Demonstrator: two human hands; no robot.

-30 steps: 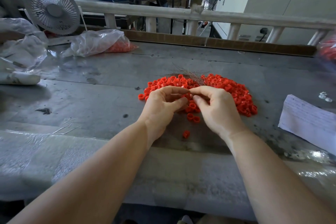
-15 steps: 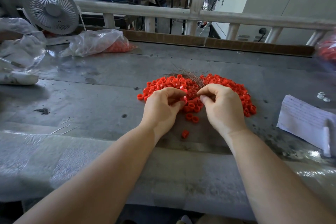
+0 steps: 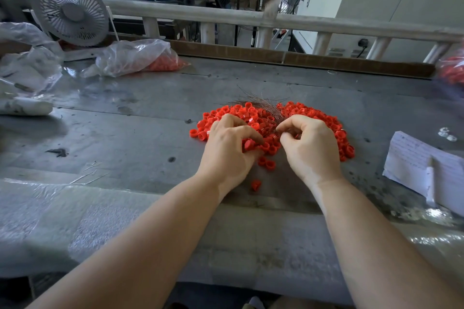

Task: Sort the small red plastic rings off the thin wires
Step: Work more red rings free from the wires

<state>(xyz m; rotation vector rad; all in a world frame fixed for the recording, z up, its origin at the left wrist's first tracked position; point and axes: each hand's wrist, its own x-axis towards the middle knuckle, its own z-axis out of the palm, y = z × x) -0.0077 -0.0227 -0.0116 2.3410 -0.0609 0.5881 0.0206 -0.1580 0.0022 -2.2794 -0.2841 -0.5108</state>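
Left hand (image 3: 227, 148) pinches small red plastic rings (image 3: 251, 144); thin dark metal wires (image 3: 263, 105) fan toward 12 o'clock from the right hand (image 3: 310, 144), which pinches their near ends.

Left hand (image 3: 227, 150) grips red rings (image 3: 253, 144); right hand (image 3: 310, 148) pinches thin wires (image 3: 270, 110).

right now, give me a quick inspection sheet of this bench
surface: grey metal table, stained and scuffed
job's things: pile of red rings with thin wires fanned at its far edge; one stray ring nearer the person
clutter: plastic bag holding red rings, paper sheet, crumpled plastic far left
grip: left hand pinches rings; right hand curled at the wires, hold unclear
cables: plug in a socket behind the rail
surroundings: fan, white rail, machines beyond
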